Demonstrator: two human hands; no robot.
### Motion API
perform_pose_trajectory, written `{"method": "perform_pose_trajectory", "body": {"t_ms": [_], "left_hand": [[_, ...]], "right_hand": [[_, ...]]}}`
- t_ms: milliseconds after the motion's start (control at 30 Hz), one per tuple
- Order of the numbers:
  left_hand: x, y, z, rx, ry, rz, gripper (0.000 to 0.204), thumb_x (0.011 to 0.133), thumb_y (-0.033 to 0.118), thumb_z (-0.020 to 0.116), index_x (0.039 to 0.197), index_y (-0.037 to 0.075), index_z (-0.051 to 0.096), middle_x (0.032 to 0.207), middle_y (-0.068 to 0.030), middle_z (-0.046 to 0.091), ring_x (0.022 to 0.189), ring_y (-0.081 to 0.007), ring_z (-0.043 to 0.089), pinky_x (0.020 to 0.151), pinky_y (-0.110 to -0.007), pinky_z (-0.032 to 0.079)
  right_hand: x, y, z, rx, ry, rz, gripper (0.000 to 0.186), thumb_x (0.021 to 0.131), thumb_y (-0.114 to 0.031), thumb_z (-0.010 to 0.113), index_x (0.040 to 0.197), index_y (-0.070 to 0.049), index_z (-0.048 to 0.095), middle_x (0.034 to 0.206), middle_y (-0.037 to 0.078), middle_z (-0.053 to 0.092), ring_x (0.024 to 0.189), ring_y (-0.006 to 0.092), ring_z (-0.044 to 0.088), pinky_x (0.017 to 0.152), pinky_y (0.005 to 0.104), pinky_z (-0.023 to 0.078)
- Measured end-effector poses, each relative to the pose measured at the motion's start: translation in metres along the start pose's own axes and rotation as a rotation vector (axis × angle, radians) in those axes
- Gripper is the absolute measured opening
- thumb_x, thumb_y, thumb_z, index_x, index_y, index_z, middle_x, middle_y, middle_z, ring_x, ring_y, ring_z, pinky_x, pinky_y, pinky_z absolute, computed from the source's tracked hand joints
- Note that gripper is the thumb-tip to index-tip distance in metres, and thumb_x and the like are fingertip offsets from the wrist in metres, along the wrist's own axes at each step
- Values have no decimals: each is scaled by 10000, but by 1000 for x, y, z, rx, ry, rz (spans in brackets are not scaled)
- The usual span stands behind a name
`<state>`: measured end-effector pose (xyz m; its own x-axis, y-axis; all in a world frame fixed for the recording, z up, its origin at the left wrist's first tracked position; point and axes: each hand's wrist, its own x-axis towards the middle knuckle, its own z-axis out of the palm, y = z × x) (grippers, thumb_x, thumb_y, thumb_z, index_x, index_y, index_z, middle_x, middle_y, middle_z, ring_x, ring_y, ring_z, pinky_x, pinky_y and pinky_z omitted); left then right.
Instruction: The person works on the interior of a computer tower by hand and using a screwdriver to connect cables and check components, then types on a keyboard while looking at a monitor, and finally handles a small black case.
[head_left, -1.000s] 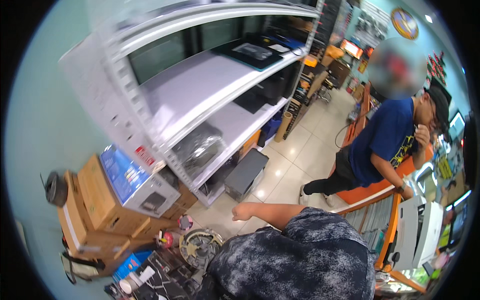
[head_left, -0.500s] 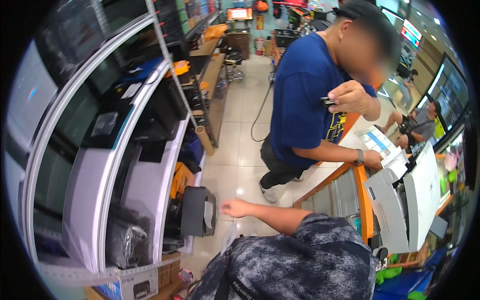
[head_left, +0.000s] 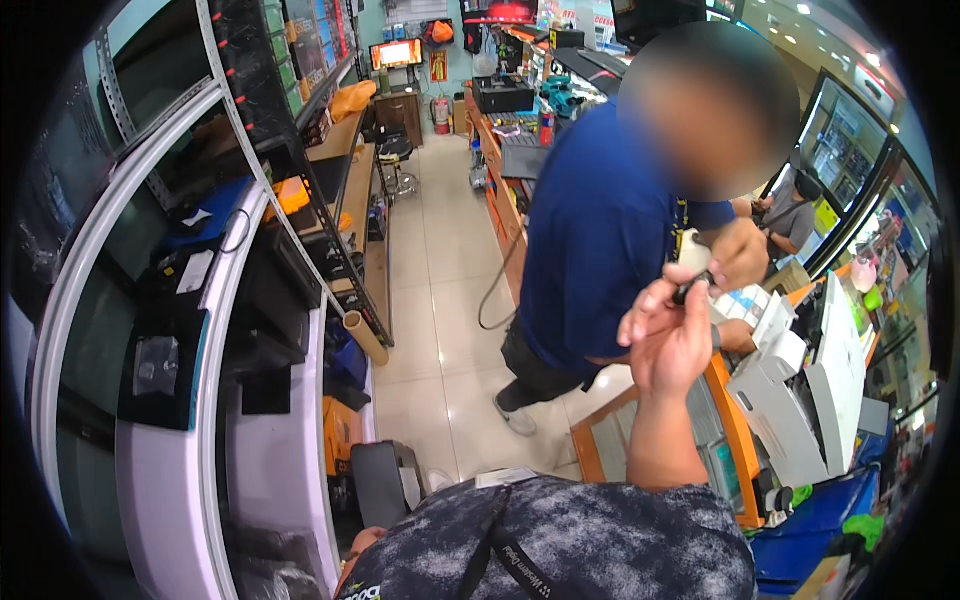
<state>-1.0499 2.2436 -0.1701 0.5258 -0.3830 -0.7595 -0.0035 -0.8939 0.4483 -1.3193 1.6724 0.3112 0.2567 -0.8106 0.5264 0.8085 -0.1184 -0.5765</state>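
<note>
My right hand [head_left: 668, 345] is raised with the palm turned up. Its thumb and index finger are closed on a small black object [head_left: 690, 290], too small to name. A co-worker's hand [head_left: 738, 252] meets my fingertips there. Beside the fingers shows a pale flat piece [head_left: 690, 246]; I cannot tell who holds it. The co-worker, in a blue shirt [head_left: 600, 220], rests the other hand on a white printer-like machine [head_left: 790, 400] with an open lid. Of my left hand [head_left: 368, 541] only a bit of skin shows at the lower left; its fingers are hidden.
A white-framed shelf rack [head_left: 207, 440] with dark boxed goods runs along the left. A grey box [head_left: 383, 482] stands on the floor beside it. An orange-edged glass counter [head_left: 735, 440] is at my right. A brown tube [head_left: 365, 338] leans by the shelves.
My right hand has swung up and to the right, from low over the floor to the co-worker's hand. The co-worker has lowered the small black object to my fingers. My view has shifted.
</note>
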Motion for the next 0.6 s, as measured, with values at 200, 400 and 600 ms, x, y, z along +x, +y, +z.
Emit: {"method": "perform_pose_trajectory", "body": {"t_ms": [200,400,600], "left_hand": [[48,30,-91,45,-34,100,460,1023,475,823,1137,31,867,991,-143,845,986,-220,802,894,-387,595],[57,114,-179,-332,128,264,286,1104,308,776,1090,25,817,865,-24,774,744,-121,680,688,-314,544],[75,289,-234,-821,113,480,269,1184,242,673,1245,-7,757,1055,-74,808,842,-125,740,722,-279,587]], "right_hand": [[20,58,50,-79,182,-210,435,1285,-379,333,1315,-49,614,890,110,668,612,195,607,548,369,578],[23,184,95,-458,-51,31,289,1245,-270,527,1269,-38,697,855,81,708,666,140,649,604,309,564],[24,396,104,-634,-818,837,304,1147,-321,716,1147,-33,812,900,30,771,758,117,678,718,320,582]]}}
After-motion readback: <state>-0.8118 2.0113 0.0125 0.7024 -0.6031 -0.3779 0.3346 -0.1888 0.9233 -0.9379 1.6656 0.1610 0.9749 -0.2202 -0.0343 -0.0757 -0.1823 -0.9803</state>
